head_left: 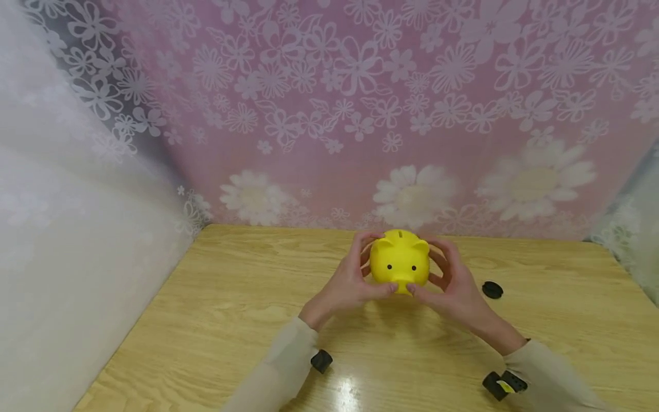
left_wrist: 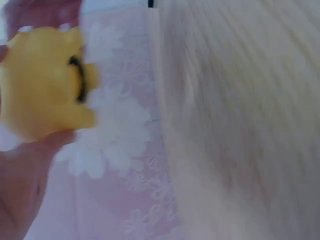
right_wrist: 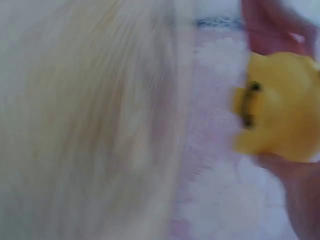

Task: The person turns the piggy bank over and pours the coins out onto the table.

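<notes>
A yellow piggy bank with two black dot eyes faces the head camera, its coin slot on top. My left hand grips it from the left, thumb on the front by the snout. From the right, my right hand holds it the same way, with its fingers curled round the side. Both wrist views show the piggy bank blurred, above the table edge, with a dark curved band on its underside. To the right of my right hand lies a small black round stopper.
The wooden table stretches under both arms and ends at a pink floral curtain behind. A pale curtain hangs along the left side. Black straps with fittings sit at both sleeves.
</notes>
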Demonstrator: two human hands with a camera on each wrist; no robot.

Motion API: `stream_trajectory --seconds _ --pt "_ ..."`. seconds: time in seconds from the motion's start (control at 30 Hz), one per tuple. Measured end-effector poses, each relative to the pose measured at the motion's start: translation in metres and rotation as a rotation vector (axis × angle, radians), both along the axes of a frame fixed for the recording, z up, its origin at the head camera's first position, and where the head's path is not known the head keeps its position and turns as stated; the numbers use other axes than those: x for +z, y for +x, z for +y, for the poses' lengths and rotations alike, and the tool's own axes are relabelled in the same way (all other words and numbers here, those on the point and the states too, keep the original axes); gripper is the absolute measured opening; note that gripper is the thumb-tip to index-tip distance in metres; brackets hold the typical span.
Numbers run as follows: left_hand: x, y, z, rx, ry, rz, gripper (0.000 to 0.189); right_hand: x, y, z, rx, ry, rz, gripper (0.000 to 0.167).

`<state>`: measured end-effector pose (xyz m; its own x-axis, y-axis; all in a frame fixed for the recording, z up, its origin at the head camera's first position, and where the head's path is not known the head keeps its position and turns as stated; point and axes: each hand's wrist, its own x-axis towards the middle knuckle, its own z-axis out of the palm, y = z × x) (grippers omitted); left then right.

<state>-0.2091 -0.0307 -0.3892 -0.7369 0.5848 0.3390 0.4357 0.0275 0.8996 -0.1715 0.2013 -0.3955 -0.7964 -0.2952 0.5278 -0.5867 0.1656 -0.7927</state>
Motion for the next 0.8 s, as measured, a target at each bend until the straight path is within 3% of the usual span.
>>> stream_trajectory --seconds 0.13,0.2,0.23,0.57,0.8 --pt "0.006 -0.004 -0.006 0.049 -0.068 0.526 0.083 -0.003 -0.01 -0.002 -0.013 0.044 0.477 0.071" --pt "0.006 -0.007 -0.008 0.074 -0.091 0.683 0.082 -0.004 -0.015 -0.003 -0.018 0.061 0.58 0.072" --pt "0.006 -0.008 -0.009 0.084 -0.103 0.72 0.082 -0.005 -0.016 -0.003 -0.019 0.068 0.594 0.071" --pt "-0.003 -0.01 -0.01 0.116 -0.142 0.794 0.078 -0.012 -0.017 -0.003 -0.006 0.099 0.613 0.065" --pt "-0.005 -0.01 -0.009 0.121 -0.153 0.782 0.077 -0.013 -0.018 -0.002 -0.019 0.116 0.632 0.066"
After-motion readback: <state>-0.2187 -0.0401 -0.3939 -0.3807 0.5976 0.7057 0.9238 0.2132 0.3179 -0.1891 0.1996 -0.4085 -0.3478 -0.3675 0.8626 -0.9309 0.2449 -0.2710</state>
